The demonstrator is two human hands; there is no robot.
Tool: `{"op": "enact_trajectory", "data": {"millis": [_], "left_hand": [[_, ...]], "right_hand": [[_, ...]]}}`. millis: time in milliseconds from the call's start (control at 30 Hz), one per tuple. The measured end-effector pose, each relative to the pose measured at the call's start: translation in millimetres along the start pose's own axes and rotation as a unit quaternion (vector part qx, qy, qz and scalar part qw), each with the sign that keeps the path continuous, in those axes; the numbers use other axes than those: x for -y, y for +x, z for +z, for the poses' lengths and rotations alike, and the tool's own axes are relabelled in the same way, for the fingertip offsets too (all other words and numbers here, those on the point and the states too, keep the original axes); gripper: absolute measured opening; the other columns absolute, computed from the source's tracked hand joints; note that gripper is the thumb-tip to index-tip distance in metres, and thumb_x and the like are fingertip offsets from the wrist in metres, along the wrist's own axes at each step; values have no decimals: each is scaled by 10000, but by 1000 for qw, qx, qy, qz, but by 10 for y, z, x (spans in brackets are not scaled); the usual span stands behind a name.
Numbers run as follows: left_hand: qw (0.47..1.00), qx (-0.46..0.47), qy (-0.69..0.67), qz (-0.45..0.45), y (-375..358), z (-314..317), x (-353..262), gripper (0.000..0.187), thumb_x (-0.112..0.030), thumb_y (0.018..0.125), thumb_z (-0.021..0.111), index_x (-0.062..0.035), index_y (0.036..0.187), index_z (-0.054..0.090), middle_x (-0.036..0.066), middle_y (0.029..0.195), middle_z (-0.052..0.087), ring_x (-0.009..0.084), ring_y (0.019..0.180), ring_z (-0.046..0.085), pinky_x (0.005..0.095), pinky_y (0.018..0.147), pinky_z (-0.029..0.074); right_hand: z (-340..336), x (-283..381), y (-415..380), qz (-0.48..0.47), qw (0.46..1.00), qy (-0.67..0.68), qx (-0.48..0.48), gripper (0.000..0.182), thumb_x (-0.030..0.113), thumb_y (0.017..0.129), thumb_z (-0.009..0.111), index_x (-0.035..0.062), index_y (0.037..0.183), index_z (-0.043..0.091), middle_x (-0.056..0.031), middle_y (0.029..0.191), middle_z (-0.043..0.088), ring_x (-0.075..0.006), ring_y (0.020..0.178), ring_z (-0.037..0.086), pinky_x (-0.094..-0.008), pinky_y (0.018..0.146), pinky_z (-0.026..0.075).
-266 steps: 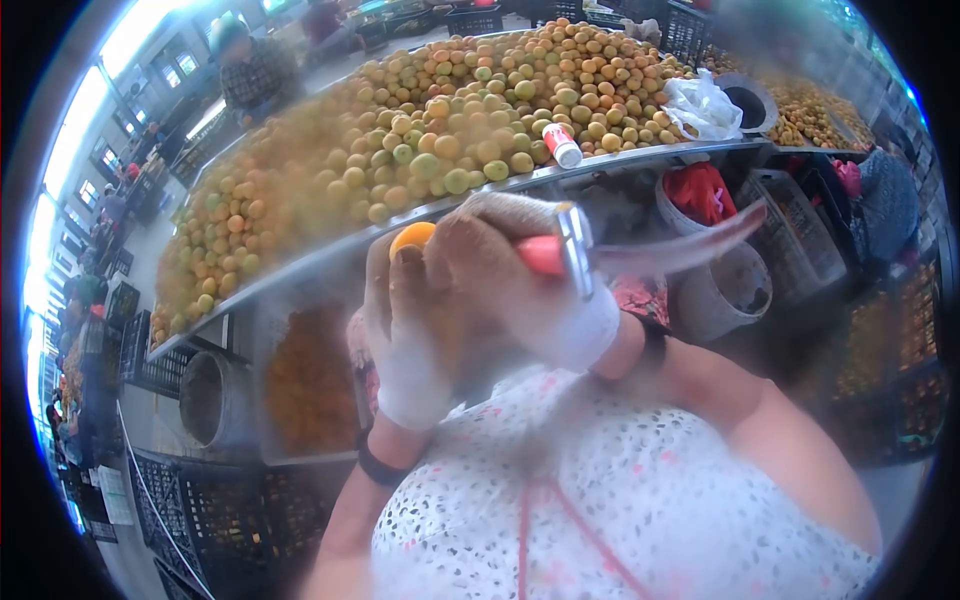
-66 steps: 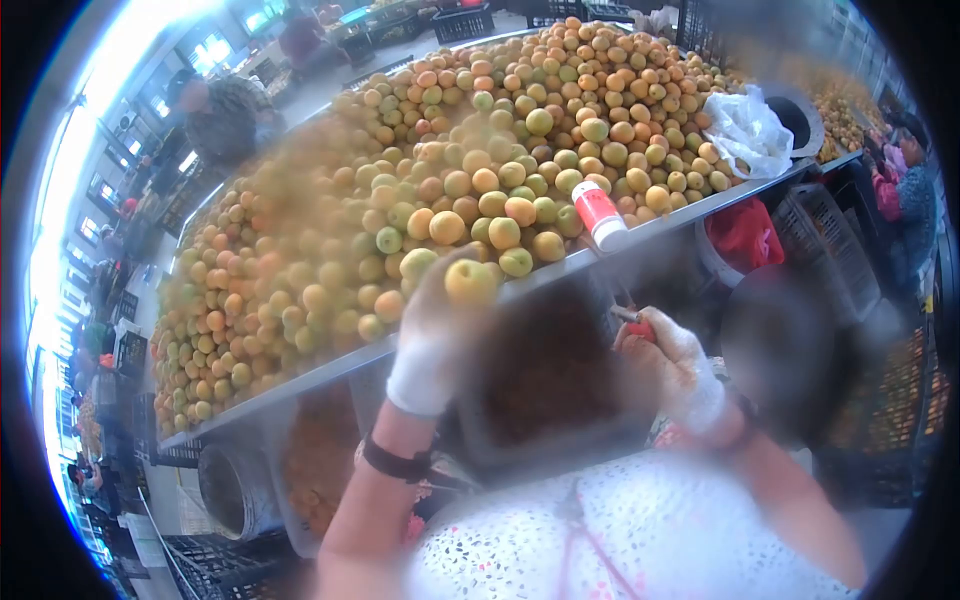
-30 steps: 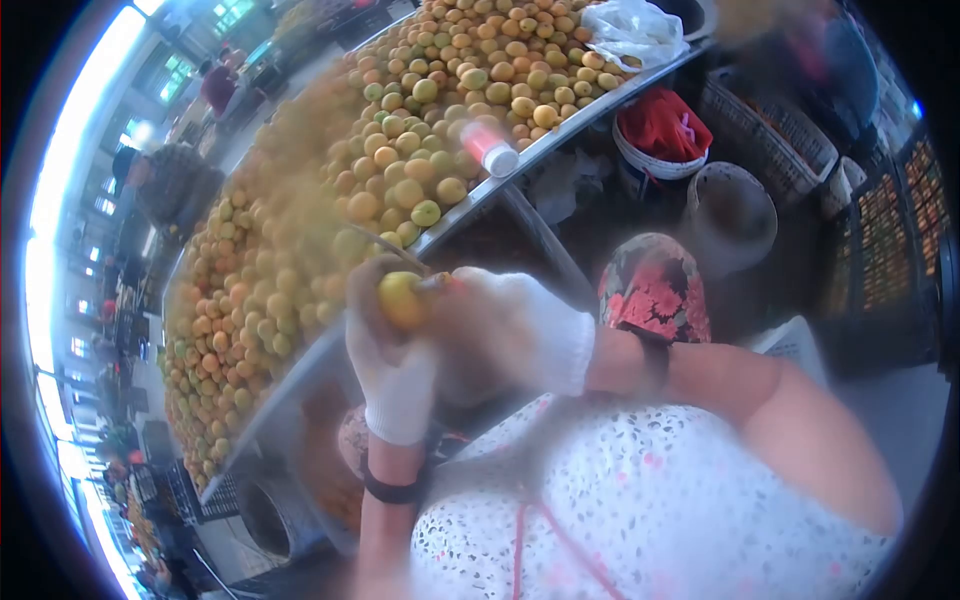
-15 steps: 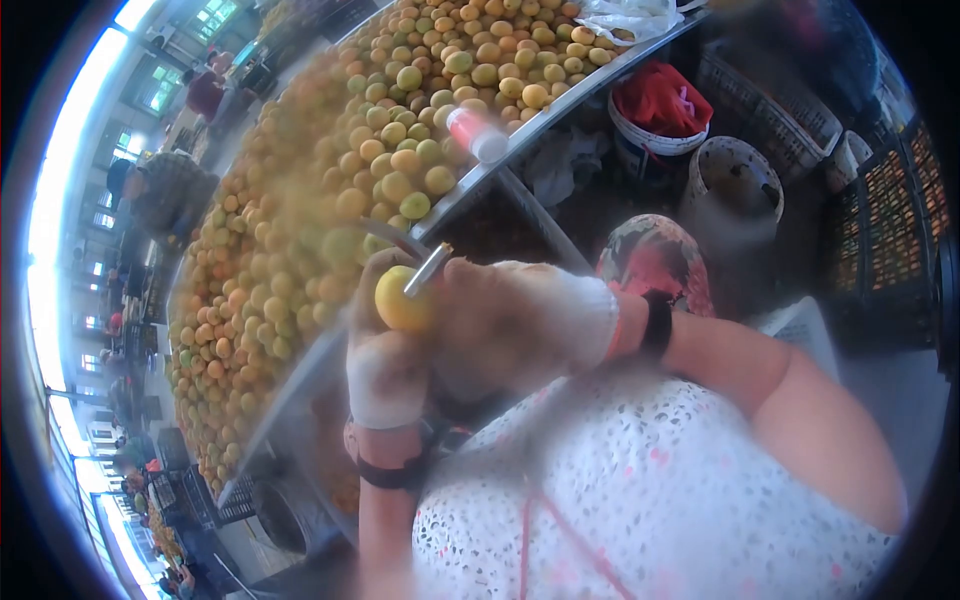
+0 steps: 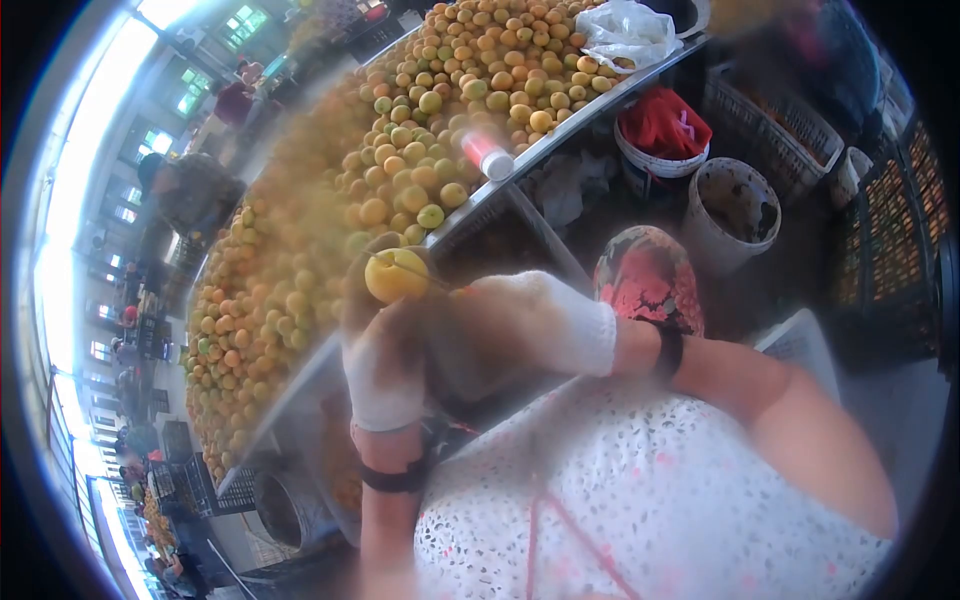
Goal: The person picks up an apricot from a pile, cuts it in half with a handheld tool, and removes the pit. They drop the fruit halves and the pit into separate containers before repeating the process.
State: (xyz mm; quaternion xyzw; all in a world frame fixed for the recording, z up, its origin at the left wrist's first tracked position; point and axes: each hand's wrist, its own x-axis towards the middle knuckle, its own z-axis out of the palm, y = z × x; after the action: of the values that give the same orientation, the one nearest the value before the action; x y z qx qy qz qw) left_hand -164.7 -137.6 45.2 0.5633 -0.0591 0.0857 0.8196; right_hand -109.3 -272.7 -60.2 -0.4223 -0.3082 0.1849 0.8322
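Note:
My left hand (image 5: 382, 345), in a stained white glove, is wrapped round a yellow-green fruit (image 5: 397, 275). Against the fruit's right side lies the thin blade of a tool (image 5: 425, 277). My right hand (image 5: 500, 320), gloved as well, is closed at the tool's near end; its handle is hidden in the fingers. Beyond both hands a large heap of orange and green fruit (image 5: 400, 170) fills a metal-edged table. A pink and white bottle (image 5: 487, 156) lies on its side by the table's edge.
White plastic bag (image 5: 630, 35) at the table's far corner. Bucket with red cloth (image 5: 665, 125), dirty white bucket (image 5: 735, 205) and crates (image 5: 880, 230) stand to the right. A person (image 5: 190, 190) is at the upper left; another person's blue clothing (image 5: 840, 60) shows at the upper right.
The tool has swung from standing up over the fruit to lying along its side. The fruit sits slightly higher in the view, and the whole scene has shifted a little.

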Motion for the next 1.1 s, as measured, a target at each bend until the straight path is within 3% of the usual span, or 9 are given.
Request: {"op": "enact_trajectory", "data": {"millis": [67,400,500,567,667,833,933,1000,1100], "left_hand": [[1000,0,3,12,-10,33,12,593,-63,847,571,56,1399,388,178,1211,567,280,1075,593,383,948,495],[999,24,19,45,29,94,33,564,-77,863,559,53,1389,402,184,1197,587,291,1041,622,396,912,517],[998,6,58,38,91,106,117,536,-227,896,609,29,1346,469,199,1215,610,335,1003,657,417,923,528],[1000,9,-24,5,137,93,187,531,-274,918,601,27,1339,480,196,1212,612,339,1024,650,421,916,532],[989,-9,-137,-52,203,167,261,498,-358,972,554,13,1300,508,194,1197,616,322,1031,635,426,878,536],[975,-23,-201,-87,292,132,575,554,-489,1001,505,-11,1280,533,176,1177,624,283,1008,617,421,831,535],[959,40,-252,-121,336,46,597,622,-547,994,484,3,1280,530,170,1177,628,305,1081,595,405,977,466],[998,-45,-8,-46,348,68,535,593,-523,1008,480,5,1272,533,161,1171,630,272,1082,589,363,955,460],[982,-68,166,49,320,156,425,604,-517,1015,479,6,1315,510,144,1180,625,229,1081,585,345,914,474]], "right_hand": [[130,638,-124,113,980,-161,-6,384,365,1025,547,12,895,622,23,725,546,-54,704,464,-260,604,420],[72,678,-184,5,951,-308,-24,354,344,1018,560,3,965,634,-115,720,618,-102,701,564,-331,616,472],[75,577,-144,-73,926,-369,-40,329,315,1020,548,-5,1005,624,-196,769,645,-221,706,662,-361,633,496],[105,544,-127,-50,964,-252,-74,296,273,1014,543,-12,1052,615,-242,826,654,-388,797,678,-387,666,519],[37,503,-89,-15,941,-329,-83,294,264,1010,536,-7,1087,621,-267,884,659,-448,880,636,-423,696,532],[-29,376,33,-34,920,-380,-94,305,283,1015,521,3,1073,628,-267,874,660,-433,867,650,-451,693,524],[-52,336,58,-36,926,-361,-110,317,304,1012,528,4,1035,627,-268,865,657,-435,859,648,-460,683,517],[-60,202,48,-36,929,-350,-118,324,315,1008,536,3,1010,624,-268,860,655,-437,854,646,-463,676,513],[-50,122,87,-69,967,-204,-136,333,327,1002,555,2,970,618,-270,853,651,-438,850,645,-457,662,508]]}}
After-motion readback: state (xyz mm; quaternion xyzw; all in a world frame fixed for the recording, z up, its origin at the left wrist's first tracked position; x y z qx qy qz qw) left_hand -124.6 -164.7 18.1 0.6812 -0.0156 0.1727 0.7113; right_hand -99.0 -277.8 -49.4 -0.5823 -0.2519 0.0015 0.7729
